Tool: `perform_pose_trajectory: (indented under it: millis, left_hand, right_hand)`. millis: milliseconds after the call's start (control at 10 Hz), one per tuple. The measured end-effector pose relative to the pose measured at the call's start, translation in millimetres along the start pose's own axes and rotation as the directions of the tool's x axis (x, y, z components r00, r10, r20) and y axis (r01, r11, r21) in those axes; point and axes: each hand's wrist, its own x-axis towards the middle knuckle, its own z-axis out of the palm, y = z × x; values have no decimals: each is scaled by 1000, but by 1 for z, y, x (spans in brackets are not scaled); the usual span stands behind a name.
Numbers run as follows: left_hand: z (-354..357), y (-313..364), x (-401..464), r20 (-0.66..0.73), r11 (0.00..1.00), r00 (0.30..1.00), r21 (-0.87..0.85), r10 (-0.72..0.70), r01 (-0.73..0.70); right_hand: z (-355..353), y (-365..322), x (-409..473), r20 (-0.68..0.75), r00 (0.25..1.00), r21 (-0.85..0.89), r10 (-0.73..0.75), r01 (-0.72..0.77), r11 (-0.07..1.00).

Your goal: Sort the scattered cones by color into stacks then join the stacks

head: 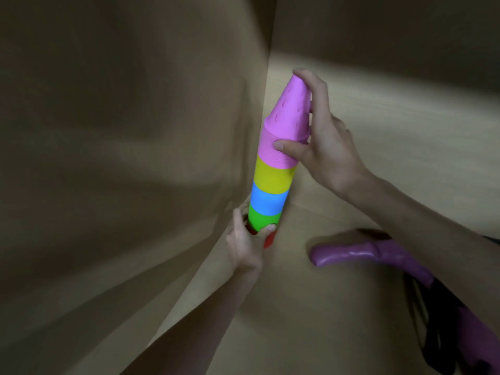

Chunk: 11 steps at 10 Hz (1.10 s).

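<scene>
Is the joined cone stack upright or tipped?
Tipped slightly: the cone stack leans with its pink tip rightward, held between the left hand and right hand.

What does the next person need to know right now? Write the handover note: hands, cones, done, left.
Left hand: grips the bottom of the joined cone stack, at the red cones.
Right hand: holds the top, thumb on the pink cones, fingers over the tip.
Stack: one tilted column, pink, yellow, blue, green, red from top down, held beside a cardboard wall.
Done: colors sorted and joined.
Left: no loose cones in view; set the stack down. A purple object lies on the floor nearby.
</scene>
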Motion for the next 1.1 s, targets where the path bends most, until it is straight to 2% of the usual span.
perform_pose_trajectory:
  millis: [200,400,500,800,900,1000,1100]
  left_hand:
    - [20,15,28,-96,994,995,105,32,-22]
    - [24,27,48,-8,970,1000,242,8,-6]
    - [24,29,60,8,967,1000,253,4,-6]
    - [19,32,70,72,966,997,258,-17,-2]
    - [12,33,60,115,961,993,275,-6,-26]
    - [1,29,51,129,961,991,272,20,-55]
    - [-20,29,44,167,935,985,344,29,-86]
  right_hand:
    - [12,25,35,28,999,26,-36,35,999]
    - [17,45,64,0,1000,109,5,-5,994]
    - [25,48,73,-34,999,122,-2,6,993]
    - [28,47,84,-10,1000,32,-20,20,999]
    - [29,42,78,-19,998,-8,-59,59,998]
    - [35,44,73,-62,996,28,-72,74,997]
    - [44,48,60,-91,985,7,-149,151,989]
